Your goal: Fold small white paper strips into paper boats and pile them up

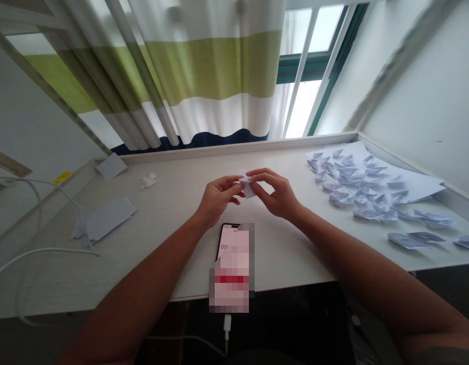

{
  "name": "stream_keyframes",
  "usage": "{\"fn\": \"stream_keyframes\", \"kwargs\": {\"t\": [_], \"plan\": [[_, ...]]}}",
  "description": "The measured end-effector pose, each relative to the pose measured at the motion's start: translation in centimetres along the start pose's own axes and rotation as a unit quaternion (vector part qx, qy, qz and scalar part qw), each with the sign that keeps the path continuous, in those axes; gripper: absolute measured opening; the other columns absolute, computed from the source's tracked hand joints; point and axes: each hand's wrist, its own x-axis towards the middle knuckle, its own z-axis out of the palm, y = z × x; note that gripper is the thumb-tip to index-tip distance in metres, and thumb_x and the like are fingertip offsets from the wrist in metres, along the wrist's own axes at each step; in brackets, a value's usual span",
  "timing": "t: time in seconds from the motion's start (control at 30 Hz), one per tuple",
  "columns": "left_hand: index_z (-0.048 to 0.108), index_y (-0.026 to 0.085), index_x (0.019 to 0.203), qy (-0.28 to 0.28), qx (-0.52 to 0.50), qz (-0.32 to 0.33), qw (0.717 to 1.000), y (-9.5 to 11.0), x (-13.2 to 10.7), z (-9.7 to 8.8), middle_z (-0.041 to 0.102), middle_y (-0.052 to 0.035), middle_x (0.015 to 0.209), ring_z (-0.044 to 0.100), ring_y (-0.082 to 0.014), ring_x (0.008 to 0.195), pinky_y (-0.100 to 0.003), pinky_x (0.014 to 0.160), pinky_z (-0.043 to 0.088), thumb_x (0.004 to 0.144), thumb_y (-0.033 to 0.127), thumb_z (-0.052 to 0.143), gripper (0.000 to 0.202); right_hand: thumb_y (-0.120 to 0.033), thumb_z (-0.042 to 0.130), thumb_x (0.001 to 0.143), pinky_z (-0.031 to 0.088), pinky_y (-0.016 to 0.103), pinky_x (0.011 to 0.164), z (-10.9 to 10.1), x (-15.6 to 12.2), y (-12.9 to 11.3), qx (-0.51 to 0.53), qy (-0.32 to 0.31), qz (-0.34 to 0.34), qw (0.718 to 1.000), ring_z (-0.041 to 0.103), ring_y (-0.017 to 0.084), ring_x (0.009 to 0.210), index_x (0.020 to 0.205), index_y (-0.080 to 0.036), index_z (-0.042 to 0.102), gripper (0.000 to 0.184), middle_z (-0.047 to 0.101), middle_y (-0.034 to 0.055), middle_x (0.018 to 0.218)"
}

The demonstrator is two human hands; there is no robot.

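Between my two hands, above the middle of the white table (173, 197), is a small folded piece of white paper (249, 191). My left hand (218, 197) pinches its left side between thumb and fingers. From the other side, my right hand (274, 192) grips the paper's right part with thumb and forefinger. Fingertips cover some of its folds, so its exact shape cannot be made out. Just below my hands lies a phone (229, 241), its screen lit and partly blurred out.
Many folded paper boats (361, 197) cover the table's right side, some on large white sheets (417, 180). A stack of paper pieces (109, 218), a single sheet (111, 166) and a crumpled tissue (148, 181) lie left. White cables (48, 251) cross the left edge; a charging plug (227, 324) hangs below the phone.
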Motion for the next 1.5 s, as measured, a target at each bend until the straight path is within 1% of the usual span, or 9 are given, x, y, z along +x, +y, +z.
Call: {"fn": "stream_keyframes", "kwargs": {"t": [0.2, 0.3, 0.4, 0.53, 0.67, 0.83, 1.0, 1.27, 1.5], "plan": [[0.085, 0.017, 0.092, 0.029, 0.005, 0.016, 0.999, -0.1, 0.1, 0.0, 0.081, -0.0074, 0.085, 0.076, -0.0193, 0.076, -0.028, 0.061, 0.054, 0.075, 0.034, 0.09, 0.025, -0.039, 0.07, 0.103, 0.058, 0.057, 0.109, 0.7, -0.2, -0.1, 0.059, 0.024, 0.07, 0.996, 0.073, 0.03, 0.125, 0.098, -0.025, 0.075, 0.015, 0.079, 0.0107, 0.127], [0.086, 0.016, 0.092, 0.037, 0.007, 0.024, 0.999, -0.1, 0.2, 0.0, 0.081, -0.0077, 0.083, 0.077, -0.02, 0.076, -0.027, 0.059, 0.054, 0.075, 0.034, 0.09, 0.025, -0.052, 0.074, 0.1, 0.065, 0.051, 0.096, 1.0, -0.2, 0.1, 0.135, -0.001, 0.139, 0.981, 0.077, 0.026, 0.107, 0.104, -0.025, 0.076, 0.027, 0.082, 0.0085, 0.113], [0.086, 0.016, 0.093, 0.031, 0.007, 0.027, 0.999, -0.2, 0.3, -0.2, 0.082, -0.0079, 0.083, 0.077, -0.0207, 0.077, -0.027, 0.059, 0.056, 0.075, 0.033, 0.091, 0.025, -0.062, 0.077, 0.096, 0.067, 0.043, 0.082, 1.3, -0.2, 0.3, 0.201, -0.019, 0.178, 0.963, 0.078, 0.022, 0.084, 0.106, -0.023, 0.077, 0.04, 0.082, 0.0063, 0.096], [0.087, 0.016, 0.095, 0.022, 0.015, 0.034, 0.999, -0.2, 0.3, -0.4, 0.082, -0.0076, 0.084, 0.077, -0.0214, 0.078, -0.028, 0.058, 0.057, 0.076, 0.03, 0.088, 0.024, -0.064, 0.083, 0.09, 0.068, 0.039, 0.071, 1.3, -0.2, 0.4, 0.258, -0.023, 0.204, 0.944, 0.078, 0.02, 0.076, 0.107, -0.023, 0.079, 0.044, 0.081, 0.0052, 0.093], [0.087, 0.016, 0.099, 0.02, 0.034, 0.053, 0.998, 0.1, 0.1, -0.4, 0.082, -0.0076, 0.086, 0.077, -0.0213, 0.079, -0.028, 0.058, 0.058, 0.078, 0.03, 0.086, 0.025, -0.055, 0.086, 0.09, 0.068, 0.035, 0.068, 1.4, -0.2, 0.6, 0.29, -0.039, 0.205, 0.934, 0.076, 0.016, 0.071, 0.11, -0.024, 0.083, 0.037, 0.081, 0.0037, 0.096], [0.086, 0.015, 0.093, 0.014, 0.045, 0.056, 0.997, 0.6, -0.3, 0.1, 0.082, -0.0081, 0.085, 0.077, -0.0217, 0.079, -0.029, 0.059, 0.06, 0.079, 0.033, 0.085, 0.023, -0.046, 0.087, 0.091, 0.064, 0.029, 0.057, 1.7, -0.3, 0.9, 0.311, 0.008, 0.188, 0.932, 0.072, 0.012, 0.059, 0.106, -0.024, 0.087, 0.027, 0.082, 0.0022, 0.089], [0.085, 0.015, 0.089, 0.015, 0.059, 0.06, 0.996, 0.4, -0.3, 0.0, 0.081, -0.0079, 0.082, 0.077, -0.0215, 0.077, -0.028, 0.058, 0.06, 0.08, 0.035, 0.085, 0.021, -0.043, 0.086, 0.093, 0.065, 0.029, 0.057, 1.7, -0.4, 1.0, 0.316, 0.005, 0.185, 0.931, 0.074, 0.013, 0.061, 0.109, -0.026, 0.088, 0.024, 0.083, 0.0028, 0.092], [0.078, 0.017, 0.073, 0.033, 0.051, 0.01, 0.998, 0.8, -0.2, 0.1, 0.078, -0.0062, 0.078, 0.078, -0.0239, 0.08, -0.027, 0.056, 0.058, 0.076, 0.034, 0.08, 0.017, -0.04, 0.077, 0.099, 0.067, 0.03, 0.062, 1.4, -0.6, 0.6, 0.279, -0.056, 0.154, 0.946, 0.074, 0.013, 0.069, 0.116, -0.027, 0.087, 0.024, 0.08, 0.0035, 0.1], [0.081, 0.016, 0.082, 0.014, 0.055, -0.009, 0.998, 0.5, -0.1, -0.2, 0.081, -0.0093, 0.084, 0.081, -0.0275, 0.085, -0.031, 0.06, 0.062, 0.076, 0.037, 0.082, 0.022, -0.03, 0.073, 0.1, 0.066, 0.029, 0.066, 1.1, -0.4, 0.6, 0.2, -0.067, 0.11, 0.971, 0.07, 0.012, 0.073, 0.11, -0.028, 0.089, 0.019, 0.075, 0.0026, 0.096]]}}
